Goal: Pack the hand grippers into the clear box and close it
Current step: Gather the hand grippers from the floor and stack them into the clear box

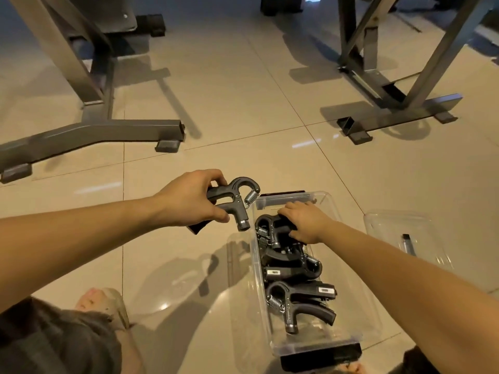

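A clear box (359, 314) stands on the tiled floor in front of me, with several black hand grippers (291, 265) lying inside it. My left hand (189, 201) holds one more black hand gripper (235, 201) by its handles, just left of the box's far end. My right hand (302, 220) reaches into the far end of the box, its fingers curled round a gripper there (270, 225). The clear lid (388, 225) lies on the floor to the right of the box, with a small dark clip on it.
Two grey metal equipment frames stand on the floor ahead, one at far left (108, 130) and one at far right (399, 114). My knees and a sandalled foot (108, 306) are at the bottom edge. Bare tiles lie between the frames.
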A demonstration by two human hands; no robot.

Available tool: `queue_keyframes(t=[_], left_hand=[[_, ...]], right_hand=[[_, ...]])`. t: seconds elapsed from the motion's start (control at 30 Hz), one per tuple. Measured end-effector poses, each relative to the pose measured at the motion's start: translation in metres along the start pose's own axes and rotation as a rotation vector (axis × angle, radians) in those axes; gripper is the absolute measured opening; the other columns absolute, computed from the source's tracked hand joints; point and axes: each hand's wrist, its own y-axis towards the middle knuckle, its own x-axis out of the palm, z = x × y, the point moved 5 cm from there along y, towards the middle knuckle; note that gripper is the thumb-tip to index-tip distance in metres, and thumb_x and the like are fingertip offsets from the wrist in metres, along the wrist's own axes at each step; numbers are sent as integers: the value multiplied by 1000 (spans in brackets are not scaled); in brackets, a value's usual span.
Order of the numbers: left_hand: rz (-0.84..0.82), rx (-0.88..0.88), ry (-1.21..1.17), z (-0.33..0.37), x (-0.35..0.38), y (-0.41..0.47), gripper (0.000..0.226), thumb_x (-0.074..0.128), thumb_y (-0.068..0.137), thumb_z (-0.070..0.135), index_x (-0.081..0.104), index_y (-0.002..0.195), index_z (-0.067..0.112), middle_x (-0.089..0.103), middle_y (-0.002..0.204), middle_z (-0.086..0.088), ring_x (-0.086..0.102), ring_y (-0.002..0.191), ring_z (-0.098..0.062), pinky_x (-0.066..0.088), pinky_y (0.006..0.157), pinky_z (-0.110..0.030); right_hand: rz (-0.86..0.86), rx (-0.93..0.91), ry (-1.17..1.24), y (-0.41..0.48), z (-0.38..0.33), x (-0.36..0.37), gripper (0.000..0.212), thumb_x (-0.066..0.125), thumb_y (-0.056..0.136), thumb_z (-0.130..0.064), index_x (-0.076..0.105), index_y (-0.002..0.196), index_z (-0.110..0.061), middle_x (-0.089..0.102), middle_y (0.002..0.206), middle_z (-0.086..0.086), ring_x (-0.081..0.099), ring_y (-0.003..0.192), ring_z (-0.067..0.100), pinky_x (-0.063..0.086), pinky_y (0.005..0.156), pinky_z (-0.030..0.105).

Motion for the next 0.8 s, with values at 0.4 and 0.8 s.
queue_keyframes(t=[0.4, 0.8], left_hand=[[-22, 23, -9, 2, 5, 15, 54, 90, 65, 39, 58, 107, 31, 68, 85, 9, 66, 75, -13, 57, 74, -38], [-50, 89, 10, 6, 8, 16, 51, 89, 65, 39, 58, 104, 32, 69, 85, 8, 66, 76, -12, 55, 71, -35]], right_hand=[[65, 55, -95, 1, -2, 12, 63, 72, 86, -36, 48, 143, -21, 47, 135, 5, 42, 126, 27, 36, 107, 42], [201, 175, 562, -47, -1, -119, 37, 67, 93, -36, 67, 122, -12, 68, 112, 4, 64, 102, 21, 53, 88, 36]])
